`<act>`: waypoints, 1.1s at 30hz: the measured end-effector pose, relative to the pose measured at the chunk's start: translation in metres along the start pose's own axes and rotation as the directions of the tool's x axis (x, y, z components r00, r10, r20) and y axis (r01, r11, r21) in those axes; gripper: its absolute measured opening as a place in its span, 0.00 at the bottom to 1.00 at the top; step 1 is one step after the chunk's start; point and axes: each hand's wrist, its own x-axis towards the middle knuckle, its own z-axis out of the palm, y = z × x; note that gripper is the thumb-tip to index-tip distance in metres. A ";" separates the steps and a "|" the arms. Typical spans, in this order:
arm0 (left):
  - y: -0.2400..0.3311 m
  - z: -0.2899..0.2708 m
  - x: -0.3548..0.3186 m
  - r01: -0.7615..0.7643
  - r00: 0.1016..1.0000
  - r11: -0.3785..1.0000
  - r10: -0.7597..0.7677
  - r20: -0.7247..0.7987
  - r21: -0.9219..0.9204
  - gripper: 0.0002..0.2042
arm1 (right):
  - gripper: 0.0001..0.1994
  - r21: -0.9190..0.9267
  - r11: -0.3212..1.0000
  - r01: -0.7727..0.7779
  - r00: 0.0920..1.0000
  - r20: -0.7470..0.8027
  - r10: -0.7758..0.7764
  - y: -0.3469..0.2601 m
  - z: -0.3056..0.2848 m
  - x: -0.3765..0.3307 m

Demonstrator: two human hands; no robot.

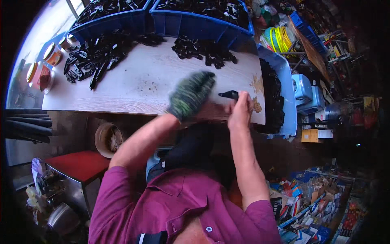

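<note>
Table [138, 75]: pale wood-grain top, dark specks mid-surface, brown worn patches nr the R end. On it, 2 heaps of thin, angular blk parts: L heap [91, 59] bigger, tangled, w/ small white bits; R heap [201, 52] smaller. Behind, blue plastic bins [191, 25], straight-walled, loaded w/ similar stuff; lt-blue bin [289, 97] by the table's R end, rounded corners, blk parts inside. Round lidded jars [42, 77] at far L.

L hand [190, 96] wears a mottled green/blk knit glove [185, 103]; motion blur, so can't tell how far its grip is open or if it has anything. R hand [240, 109], bare, has its grip pinched on one small, smooth, tapered blk piece [228, 95], which pokes out L from the fingertips, over the table nr its front edge, tip just beside the glove, gap btwn.
</note>
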 end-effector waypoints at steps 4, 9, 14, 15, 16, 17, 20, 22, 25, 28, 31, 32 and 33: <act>-0.023 -0.069 0.055 0.026 0.994 0.793 -0.087 0.072 0.609 0.14 | 0.18 0.127 0.989 -0.073 0.995 -0.063 0.081 -0.025 -0.030 0.034; -0.067 -0.069 0.069 -0.121 0.986 0.702 0.000 0.169 0.702 0.16 | 0.16 0.233 0.971 0.051 0.922 -0.384 0.044 -0.050 -0.064 0.081; -0.064 -0.063 0.055 -0.234 0.968 0.660 0.094 0.231 0.714 0.16 | 0.15 0.117 0.993 -0.004 0.954 -0.299 0.039 -0.042 -0.048 0.064; -0.063 -0.061 0.051 -0.159 0.979 0.715 0.024 0.204 0.681 0.13 | 0.16 0.087 0.996 -0.030 0.983 -0.179 0.045 -0.037 -0.036 0.051; -0.057 -0.057 0.049 -0.091 0.983 0.766 -0.035 0.183 0.636 0.11 | 0.16 0.097 0.992 -0.086 0.992 -0.084 0.094 -0.030 -0.031 0.049; -0.045 -0.055 0.044 -0.126 0.983 0.839 0.032 0.182 0.530 0.12 | 0.16 0.082 0.994 -0.078 0.997 0.006 0.078 -0.026 -0.021 0.040; -0.024 -0.035 0.027 0.096 0.981 0.994 -0.102 0.163 0.044 0.11 | 0.15 0.026 0.998 -0.062 0.956 0.290 0.052 -0.017 0.007 0.013; -0.021 -0.015 0.015 0.006 0.989 0.996 0.007 0.150 -0.089 0.11 | 0.22 -0.030 0.999 0.024 0.901 0.433 -0.009 0.002 0.012 0.018; -0.009 -0.002 0.004 0.218 0.958 0.942 -0.156 0.242 -0.255 0.13 | 0.23 -0.105 0.988 0.114 0.906 0.419 -0.060 0.008 0.024 0.008; -0.001 -0.012 0.002 0.244 0.944 0.941 -0.175 0.279 -0.234 0.14 | 0.21 -0.040 0.993 0.110 0.921 0.379 -0.086 0.011 0.015 0.010; 0.001 -0.027 0.008 0.127 0.958 0.971 -0.068 0.277 -0.201 0.15 | 0.18 -0.082 0.996 0.021 0.865 0.502 0.023 0.011 0.013 0.011; 0.000 -0.031 0.011 -0.007 0.957 0.992 0.044 0.285 -0.129 0.15 | 0.16 -0.116 0.992 0.045 0.861 0.509 0.020 0.007 0.017 0.008; -0.009 -0.026 0.006 -0.128 0.966 0.976 0.163 0.202 -0.176 0.16 | 0.16 -0.148 0.986 0.071 0.856 0.517 0.016 0.005 0.020 0.006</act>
